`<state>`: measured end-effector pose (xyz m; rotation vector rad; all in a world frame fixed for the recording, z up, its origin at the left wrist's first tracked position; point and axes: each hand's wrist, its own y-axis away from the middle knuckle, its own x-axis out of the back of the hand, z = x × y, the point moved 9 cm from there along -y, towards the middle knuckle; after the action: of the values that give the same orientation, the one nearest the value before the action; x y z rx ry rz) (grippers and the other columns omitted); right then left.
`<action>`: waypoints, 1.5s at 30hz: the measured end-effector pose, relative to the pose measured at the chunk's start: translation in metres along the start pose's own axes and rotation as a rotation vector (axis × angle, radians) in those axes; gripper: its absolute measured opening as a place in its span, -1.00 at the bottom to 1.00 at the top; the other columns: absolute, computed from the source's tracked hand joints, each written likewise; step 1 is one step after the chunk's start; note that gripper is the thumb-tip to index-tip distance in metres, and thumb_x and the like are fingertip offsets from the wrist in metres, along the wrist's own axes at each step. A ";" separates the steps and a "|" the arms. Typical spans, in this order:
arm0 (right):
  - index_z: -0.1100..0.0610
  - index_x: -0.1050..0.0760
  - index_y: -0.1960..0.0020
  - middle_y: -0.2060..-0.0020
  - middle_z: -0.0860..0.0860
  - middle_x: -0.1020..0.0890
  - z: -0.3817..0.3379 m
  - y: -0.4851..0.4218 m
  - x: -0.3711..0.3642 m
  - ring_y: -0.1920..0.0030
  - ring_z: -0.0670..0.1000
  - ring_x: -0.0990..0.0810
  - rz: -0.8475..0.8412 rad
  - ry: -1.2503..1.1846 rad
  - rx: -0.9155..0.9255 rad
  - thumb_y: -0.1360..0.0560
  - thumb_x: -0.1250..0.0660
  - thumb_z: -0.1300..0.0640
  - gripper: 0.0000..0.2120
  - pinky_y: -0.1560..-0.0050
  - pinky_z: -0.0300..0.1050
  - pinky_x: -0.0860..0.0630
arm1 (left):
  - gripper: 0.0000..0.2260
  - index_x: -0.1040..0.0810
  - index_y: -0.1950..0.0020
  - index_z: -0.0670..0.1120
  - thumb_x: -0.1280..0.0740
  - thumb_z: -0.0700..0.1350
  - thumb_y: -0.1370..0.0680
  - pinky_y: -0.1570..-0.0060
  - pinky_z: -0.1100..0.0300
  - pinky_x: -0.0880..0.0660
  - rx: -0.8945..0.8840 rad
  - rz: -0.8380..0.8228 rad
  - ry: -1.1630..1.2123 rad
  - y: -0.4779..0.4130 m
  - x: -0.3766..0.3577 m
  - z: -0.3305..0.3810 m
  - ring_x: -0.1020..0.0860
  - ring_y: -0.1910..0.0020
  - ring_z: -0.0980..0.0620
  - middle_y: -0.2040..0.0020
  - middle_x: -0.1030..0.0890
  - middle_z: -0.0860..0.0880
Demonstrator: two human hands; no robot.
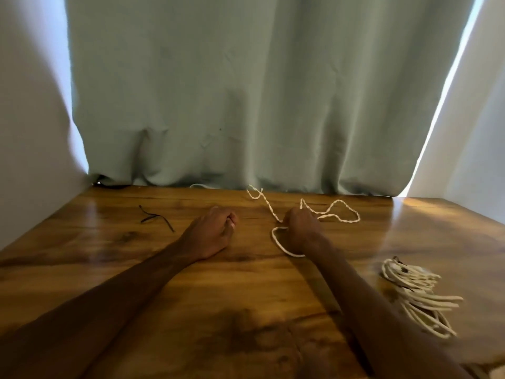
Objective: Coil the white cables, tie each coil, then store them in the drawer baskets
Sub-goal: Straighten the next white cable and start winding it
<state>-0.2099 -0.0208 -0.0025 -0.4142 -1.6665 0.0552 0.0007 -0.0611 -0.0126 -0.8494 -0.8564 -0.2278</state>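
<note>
Curls the fingers (pixel 295 216) of the right hand (pixel 302 232) tight round the loose white cable (pixel 340 212), knuckles up, hiding the held stretch inside the fist. Tucks the fingers (pixel 231 219) of the left hand (pixel 210 233) in toward the palm as a loose fist, thumb alongside, resting on the wood just left of the right hand and apart from it.

From the right fist outward: a small loop of the cable curving round the hand's left side to the wrist. One twisted strand running away toward the far edge and ending near the curtain hem. Another wandering right in an open, wavy loop, flat on the table (pixel 246 310).

Well right of the right hand and nearer the camera, by the table's right edge: a coiled bundle (pixel 418 294) of white cable, long loops side by side, something dark at its far end, too blurred to tell what.

Well left of the left hand: a thin black tie (pixel 155 217), loose and crooked on the wood.

Behind the table: a grey-green curtain (pixel 246 91) hanging in folds to the far edge, pale walls (pixel 27 105) either side.
</note>
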 end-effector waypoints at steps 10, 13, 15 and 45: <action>0.11 -0.73 0.00 -0.01 0.08 -0.74 -0.047 -0.037 0.022 -0.04 0.10 -0.69 -0.060 -0.143 0.160 -0.44 -0.52 0.18 -0.86 -0.13 0.09 -0.64 | -0.25 -0.14 -0.60 -0.18 -0.43 -0.11 -0.50 -0.47 -0.05 -0.28 0.226 0.105 -0.148 0.000 0.033 -0.062 -0.25 -0.44 -0.17 -0.50 -0.27 -0.18; 0.17 -0.68 -0.01 0.09 0.09 -0.71 -0.060 -0.055 0.044 0.06 0.11 -0.68 0.155 -0.288 0.112 -0.47 -0.52 0.04 -0.78 0.01 0.06 -0.64 | -0.38 -0.24 -0.53 -0.20 -0.37 -0.13 -0.52 -0.44 -0.09 -0.32 0.141 0.095 -0.199 -0.001 0.027 -0.056 -0.28 -0.40 -0.15 -0.45 -0.33 -0.18; 0.21 -0.58 -0.01 0.15 0.06 -0.61 -0.076 -0.065 0.026 0.12 0.09 -0.59 0.116 -0.288 0.084 -0.50 -0.47 -0.14 -0.60 0.13 -0.03 -0.52 | -0.42 -0.27 -0.52 -0.18 -0.37 -0.14 -0.53 -0.45 0.00 -0.31 0.138 0.114 -0.186 0.000 0.028 -0.055 -0.28 -0.40 -0.11 -0.44 -0.35 -0.15; -0.02 -0.64 0.27 0.36 -0.17 -0.62 -0.107 -0.038 0.005 0.23 -0.13 -0.55 0.050 -1.025 0.222 -0.58 -0.27 0.22 -0.68 0.17 -0.16 -0.41 | -0.31 -0.13 -0.62 0.02 -0.41 -0.06 -0.57 -0.44 0.09 -0.24 0.182 0.265 0.071 -0.001 0.044 -0.061 -0.23 -0.50 0.00 -0.56 -0.25 -0.03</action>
<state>-0.1153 -0.0762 0.0281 -0.2603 -2.6162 0.5616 0.0641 -0.1006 -0.0011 -0.7706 -0.6787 0.0519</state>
